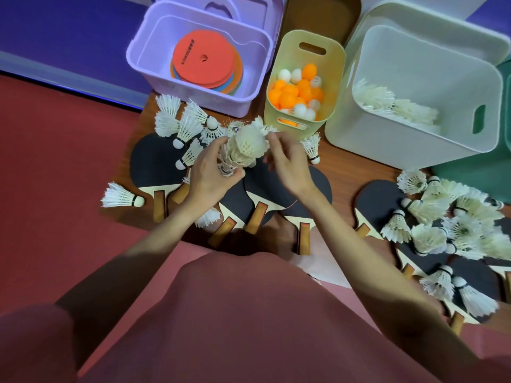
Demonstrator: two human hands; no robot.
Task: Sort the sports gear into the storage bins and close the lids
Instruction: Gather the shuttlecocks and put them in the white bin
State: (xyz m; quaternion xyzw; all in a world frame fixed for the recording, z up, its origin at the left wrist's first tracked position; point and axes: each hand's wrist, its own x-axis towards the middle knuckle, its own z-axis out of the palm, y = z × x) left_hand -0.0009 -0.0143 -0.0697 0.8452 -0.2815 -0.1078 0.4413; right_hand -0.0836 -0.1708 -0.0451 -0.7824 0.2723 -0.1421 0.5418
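Though it is too small to read: dark print runs along the red disc (203, 58) atop the discs in the purple bin (257, 91).
Sticker: a small round one on the nested stack of shuttlecocks (244, 146), wording illegible.
Left hand (211, 176): clenched round the stack's base.
Right hand (287, 167): fingertips pinching the stack's top feathers.
Balls (297, 92): orange and white, in the yellow bin (336, 64); marks unreadable.
White bin (409, 150): shuttlecocks inside, partly hidden by its wall.
Paddles (154, 161): on the floor, partly covered by loose shuttlecocks (177, 123) and arms.
Green bin (475, 175): cut off at right.
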